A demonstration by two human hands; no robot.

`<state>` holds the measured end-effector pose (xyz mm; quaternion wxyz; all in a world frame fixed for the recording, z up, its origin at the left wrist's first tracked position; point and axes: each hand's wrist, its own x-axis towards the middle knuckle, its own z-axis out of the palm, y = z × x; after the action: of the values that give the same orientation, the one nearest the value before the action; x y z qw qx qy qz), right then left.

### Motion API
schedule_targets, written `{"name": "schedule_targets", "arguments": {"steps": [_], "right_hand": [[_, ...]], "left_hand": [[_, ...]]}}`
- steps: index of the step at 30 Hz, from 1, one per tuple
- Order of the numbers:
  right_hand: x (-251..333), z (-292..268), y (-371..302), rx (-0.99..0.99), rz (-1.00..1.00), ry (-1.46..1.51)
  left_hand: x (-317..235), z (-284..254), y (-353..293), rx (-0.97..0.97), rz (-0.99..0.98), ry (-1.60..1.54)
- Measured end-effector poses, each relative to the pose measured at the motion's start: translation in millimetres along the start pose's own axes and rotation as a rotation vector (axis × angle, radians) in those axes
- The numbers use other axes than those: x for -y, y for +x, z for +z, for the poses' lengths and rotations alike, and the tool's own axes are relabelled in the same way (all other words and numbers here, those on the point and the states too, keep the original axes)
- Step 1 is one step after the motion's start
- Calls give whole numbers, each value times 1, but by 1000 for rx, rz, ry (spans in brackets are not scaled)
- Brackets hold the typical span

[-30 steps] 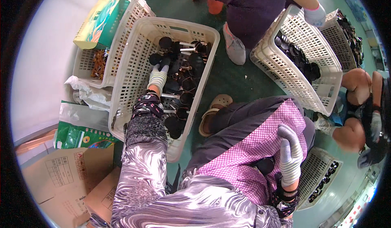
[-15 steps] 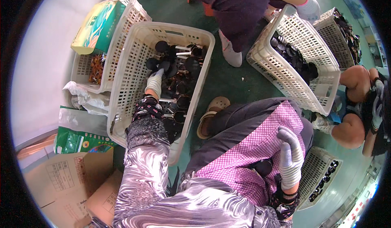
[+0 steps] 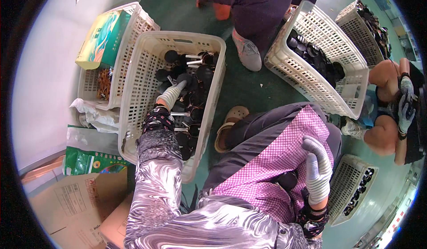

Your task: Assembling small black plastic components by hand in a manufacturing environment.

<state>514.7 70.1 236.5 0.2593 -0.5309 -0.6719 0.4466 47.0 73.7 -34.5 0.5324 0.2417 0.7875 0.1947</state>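
My left hand [image 3: 171,93], in a white-and-grey striped glove, reaches into a large white plastic basket [image 3: 125,102]. Its fingers are closed on a black round part [image 3: 183,78] among the pile; a short metal piece shows beside the fingertips. Around it lie several black discs [image 3: 204,74], some with silvery stems [image 3: 180,113]. Over my lap, my right hand [image 3: 318,175] in a matching glove is raised, its fingers stretched out and nothing visible in them. Next to it a dark round object [image 3: 287,181] rests on the pink checked apron [image 3: 253,186], partly covered by its folds.
Another white basket [image 3: 329,31] of black discs stands at the right, before a person in dark trousers [image 3: 262,17]. A co-worker's gloved hands [image 3: 405,106] are at far right. A green-and-yellow box [image 3: 100,40] tops the left basket; cardboard boxes [image 3: 66,204] lie lower left.
My left hand has shifted slightly lower in the view, its fingers now turned to the right on a black round part. My right hand stays raised. The co-worker's hands at far right have come together.
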Motion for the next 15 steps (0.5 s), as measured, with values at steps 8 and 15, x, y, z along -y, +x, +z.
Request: {"name": "schedule_targets", "arguments": {"steps": [8, 15], "right_hand": [[1, 4, 0, -8, 57, 3], [2, 8, 3, 4, 34, -9]], "left_hand": [[-8, 1, -16, 12, -31, -164], [-42, -4, -77, 93, 38, -165]]}}
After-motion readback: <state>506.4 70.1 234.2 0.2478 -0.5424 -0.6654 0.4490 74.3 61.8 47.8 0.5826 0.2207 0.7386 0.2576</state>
